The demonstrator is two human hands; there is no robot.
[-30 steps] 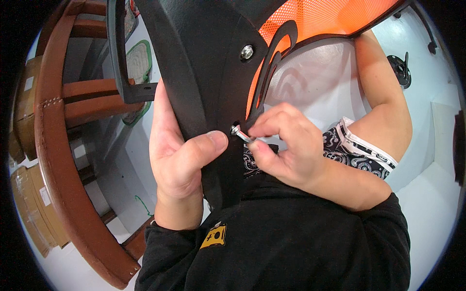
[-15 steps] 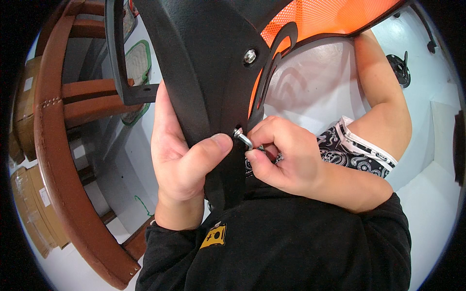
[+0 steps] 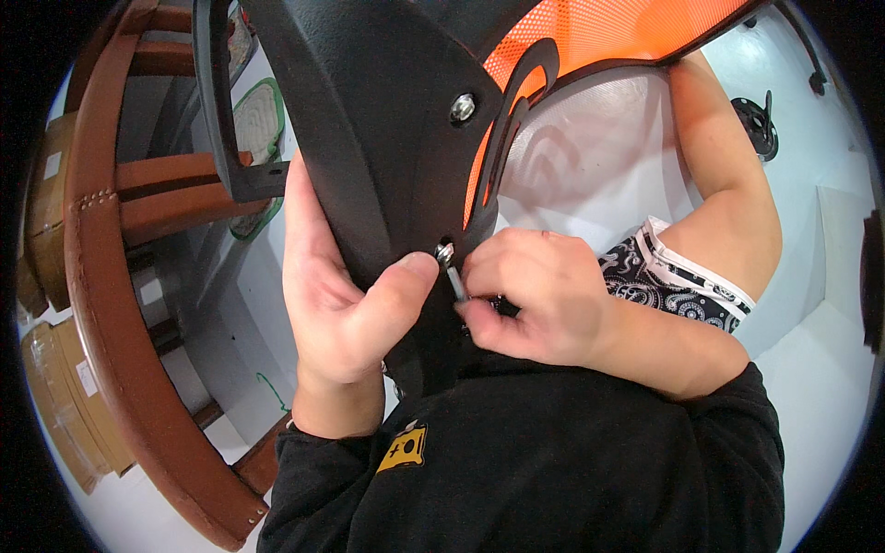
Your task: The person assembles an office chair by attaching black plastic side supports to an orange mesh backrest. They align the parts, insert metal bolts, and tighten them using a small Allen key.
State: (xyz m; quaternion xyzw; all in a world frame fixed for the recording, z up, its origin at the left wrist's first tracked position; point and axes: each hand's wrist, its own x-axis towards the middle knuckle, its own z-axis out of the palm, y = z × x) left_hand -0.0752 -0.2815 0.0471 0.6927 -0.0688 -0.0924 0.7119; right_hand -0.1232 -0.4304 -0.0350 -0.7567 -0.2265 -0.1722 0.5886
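Black plastic from a chair's back frame (image 3: 369, 138) fills the upper middle, joined to an orange mesh panel (image 3: 599, 37). My left hand (image 3: 341, 304) wraps round the frame's left side, its thumb pressed flat beside a lower bolt (image 3: 445, 252). A short silver hex key (image 3: 456, 284) sits against that bolt. My right hand (image 3: 535, 290) pinches the key's free end between thumb and curled fingers, just right of the frame. Higher up, a second bolt (image 3: 463, 108) is seated in the plastic. The fingers of my left hand are partly hidden behind the frame.
A black armrest-like loop (image 3: 217, 120) juts out left of the frame. Further left stand brown padded furniture (image 3: 101, 276) and cardboard boxes (image 3: 69, 396). A black round part (image 3: 756, 129) lies on the floor at the right, past my bare leg (image 3: 728, 184).
My right hand has swung the hex key's free end downward and slightly left. The frame has shifted a little left and up, with my left hand still on it.
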